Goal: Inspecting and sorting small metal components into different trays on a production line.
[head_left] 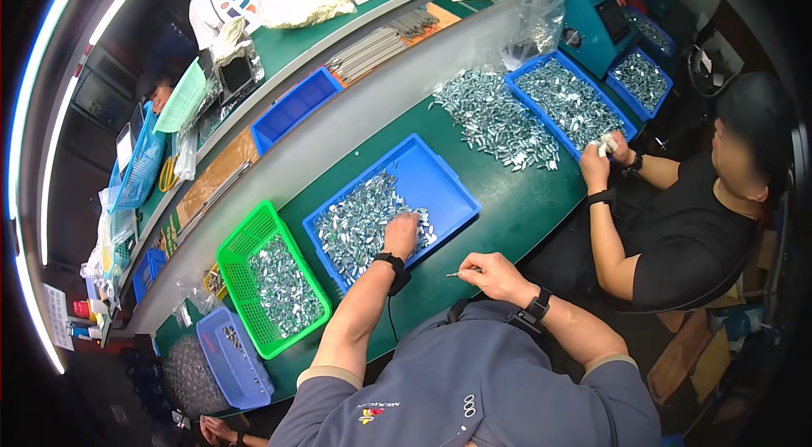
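Note:
A blue plastic tray lies on the bench in front of me, with a pile of small, shiny metal cylindrical pieces over its left part. My left hand reaches into the tray at the pile's near right edge, fingers curled down among the pieces. What is between those fingers is hidden. Over the bench's near edge, right of the tray, my right hand is closed in a pinch. A small, thin metal piece sticks out to the left from its fingertips.
Left of the tray stand a green basket of metal pieces and a lighter blue bin. Loose pieces are heaped at the far right, beside another full blue tray. A co-worker sits at my right. A low partition runs behind.

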A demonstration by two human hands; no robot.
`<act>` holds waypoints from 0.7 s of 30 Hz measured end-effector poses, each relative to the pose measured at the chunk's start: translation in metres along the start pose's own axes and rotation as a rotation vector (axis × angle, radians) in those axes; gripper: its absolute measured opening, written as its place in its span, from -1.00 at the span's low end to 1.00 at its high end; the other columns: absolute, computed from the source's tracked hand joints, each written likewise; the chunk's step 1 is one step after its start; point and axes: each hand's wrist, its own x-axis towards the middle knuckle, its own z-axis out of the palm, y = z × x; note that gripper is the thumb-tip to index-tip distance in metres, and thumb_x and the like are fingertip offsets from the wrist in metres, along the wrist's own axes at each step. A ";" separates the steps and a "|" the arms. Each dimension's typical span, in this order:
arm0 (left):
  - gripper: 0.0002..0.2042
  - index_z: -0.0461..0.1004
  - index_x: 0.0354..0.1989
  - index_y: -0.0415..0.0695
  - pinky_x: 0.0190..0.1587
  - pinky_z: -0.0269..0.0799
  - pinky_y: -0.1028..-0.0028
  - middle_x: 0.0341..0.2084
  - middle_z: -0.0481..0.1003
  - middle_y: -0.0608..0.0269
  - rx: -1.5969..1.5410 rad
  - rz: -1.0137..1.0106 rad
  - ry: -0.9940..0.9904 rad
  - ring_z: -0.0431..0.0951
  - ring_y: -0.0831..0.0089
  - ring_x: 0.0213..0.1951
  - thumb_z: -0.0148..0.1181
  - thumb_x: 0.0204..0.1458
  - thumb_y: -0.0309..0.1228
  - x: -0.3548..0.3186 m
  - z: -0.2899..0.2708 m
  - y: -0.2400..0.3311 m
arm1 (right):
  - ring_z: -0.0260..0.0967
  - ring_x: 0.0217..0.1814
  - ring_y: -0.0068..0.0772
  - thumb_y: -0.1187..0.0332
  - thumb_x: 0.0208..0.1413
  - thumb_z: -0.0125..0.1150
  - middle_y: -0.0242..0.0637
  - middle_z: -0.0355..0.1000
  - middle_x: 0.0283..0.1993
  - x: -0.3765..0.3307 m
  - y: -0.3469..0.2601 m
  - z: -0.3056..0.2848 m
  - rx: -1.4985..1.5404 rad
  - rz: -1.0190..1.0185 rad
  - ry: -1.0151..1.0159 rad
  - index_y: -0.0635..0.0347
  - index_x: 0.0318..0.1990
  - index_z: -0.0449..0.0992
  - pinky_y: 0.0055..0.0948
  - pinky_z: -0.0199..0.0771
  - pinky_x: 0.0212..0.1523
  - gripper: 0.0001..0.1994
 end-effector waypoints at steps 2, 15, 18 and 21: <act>-0.88 0.53 -0.29 -0.15 -0.15 0.53 0.08 -0.30 0.54 0.00 -0.016 0.001 -0.006 0.59 -0.02 -0.19 0.28 0.00 -0.47 0.003 -0.004 0.003 | 0.50 -0.42 -0.37 0.23 0.25 0.28 -0.18 0.58 -0.41 0.000 0.003 -0.001 -0.005 0.001 0.022 0.28 -0.18 0.62 -0.36 0.46 -0.32 -0.75; -0.81 0.54 -0.30 -0.15 -0.17 0.53 0.05 -0.31 0.53 0.00 0.007 0.090 -0.009 0.59 -0.03 -0.20 0.38 0.01 -0.34 -0.009 -0.009 0.007 | 0.60 -0.28 -0.18 0.23 0.25 0.27 -0.08 0.62 -0.29 0.001 0.005 0.004 -0.011 -0.001 0.012 0.27 -0.14 0.61 -0.27 0.53 -0.19 -0.74; -0.82 0.54 -0.28 -0.16 -0.17 0.54 0.07 -0.29 0.55 -0.02 -0.062 0.050 0.006 0.60 -0.03 -0.20 0.37 0.03 -0.36 -0.015 -0.017 0.011 | 0.59 -0.28 -0.16 0.24 0.25 0.26 -0.07 0.62 -0.28 0.001 0.007 0.007 0.026 -0.016 0.064 0.27 -0.13 0.61 -0.25 0.53 -0.19 -0.75; -0.85 0.53 -0.28 -0.17 -0.19 0.53 0.12 -0.31 0.58 -0.02 -0.200 -0.032 0.069 0.61 -0.06 -0.22 0.35 0.06 -0.41 -0.024 -0.035 0.023 | 0.58 -0.30 -0.20 0.29 0.25 0.25 -0.06 0.62 -0.27 0.006 0.005 0.001 -0.012 -0.130 0.221 0.27 -0.12 0.62 -0.29 0.53 -0.20 -0.78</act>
